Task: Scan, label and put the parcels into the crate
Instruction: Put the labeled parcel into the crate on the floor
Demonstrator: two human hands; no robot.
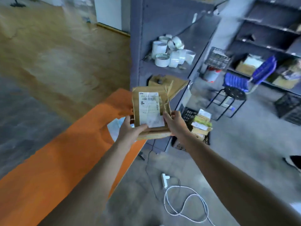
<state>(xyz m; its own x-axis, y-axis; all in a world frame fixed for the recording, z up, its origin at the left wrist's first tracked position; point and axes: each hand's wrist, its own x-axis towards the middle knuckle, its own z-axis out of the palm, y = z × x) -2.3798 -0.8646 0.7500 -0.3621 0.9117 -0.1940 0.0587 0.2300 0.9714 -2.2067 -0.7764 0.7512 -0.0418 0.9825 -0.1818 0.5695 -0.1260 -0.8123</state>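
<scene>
A brown cardboard parcel (151,98) with a white shipping label (149,110) on its top face is held up in front of me, over the far end of the orange table (68,157). My left hand (130,131) grips its lower left edge, thumb on the label's bottom. My right hand (175,123) grips the lower right edge. A black crate (189,114) stands on the floor just right of the parcel, with several labelled parcels (202,123) stacked by it; whether they are inside it I cannot tell.
A grey shelf unit (164,18) behind the parcel holds several white tape rolls (171,51) and a brown box (169,82). A blue chair (241,82) and black stool (234,93) stand right. A white power strip (164,180) with cable lies on the floor.
</scene>
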